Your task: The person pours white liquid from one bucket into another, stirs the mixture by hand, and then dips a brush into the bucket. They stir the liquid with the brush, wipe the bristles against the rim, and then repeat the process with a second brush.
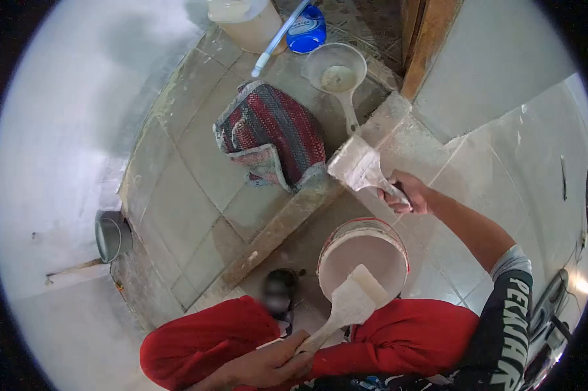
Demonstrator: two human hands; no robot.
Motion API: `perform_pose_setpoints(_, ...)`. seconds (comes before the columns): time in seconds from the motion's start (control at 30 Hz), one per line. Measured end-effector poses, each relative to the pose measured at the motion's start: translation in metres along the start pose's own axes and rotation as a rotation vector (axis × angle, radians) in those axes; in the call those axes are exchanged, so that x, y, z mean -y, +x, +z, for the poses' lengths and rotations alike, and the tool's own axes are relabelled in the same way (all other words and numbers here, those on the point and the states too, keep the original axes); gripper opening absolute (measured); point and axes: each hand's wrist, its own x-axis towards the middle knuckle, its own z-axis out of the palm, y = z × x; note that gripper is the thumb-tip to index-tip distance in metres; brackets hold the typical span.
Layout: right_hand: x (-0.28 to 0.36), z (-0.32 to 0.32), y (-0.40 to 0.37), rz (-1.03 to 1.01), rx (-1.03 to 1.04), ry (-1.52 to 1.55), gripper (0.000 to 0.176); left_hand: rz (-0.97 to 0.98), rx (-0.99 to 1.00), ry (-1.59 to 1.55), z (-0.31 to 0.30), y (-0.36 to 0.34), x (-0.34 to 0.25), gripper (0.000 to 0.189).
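Note:
My right hand [404, 193] is closed round the handle of a wide, white-coated paintbrush [357, 163], its head pointing to the upper left above the step. Low in the view, my left hand [274, 362] grips the handle of a second wide brush [356, 298], whose pale bristles lie over the near part of a round bucket [362, 251]. Pale paint-like material shows inside the bucket, and its rim is smeared. Between the brush heads there is a gap.
A striped cloth [277, 133] lies on the tiles beyond the raised step [287, 225]. Farther off are a dipper [336, 68], a blue bottle [306, 30] and a cloudy container [251, 23]. A small grey bucket [113, 236] is at the left wall.

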Motion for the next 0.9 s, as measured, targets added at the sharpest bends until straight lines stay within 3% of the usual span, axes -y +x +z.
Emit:
perform_pose_setpoints(0.53,-0.026,-0.019,0.043,0.011,0.037,0.029,0.044,-0.046,0.017,-0.019,-0.006,0.021,0.0,0.032)
perform_pose_setpoints(0.9,-0.034,-0.018,0.049,-0.046,0.044,0.08,0.045,-0.084,0.002,-0.023,-0.007,0.026,-0.016,0.025)
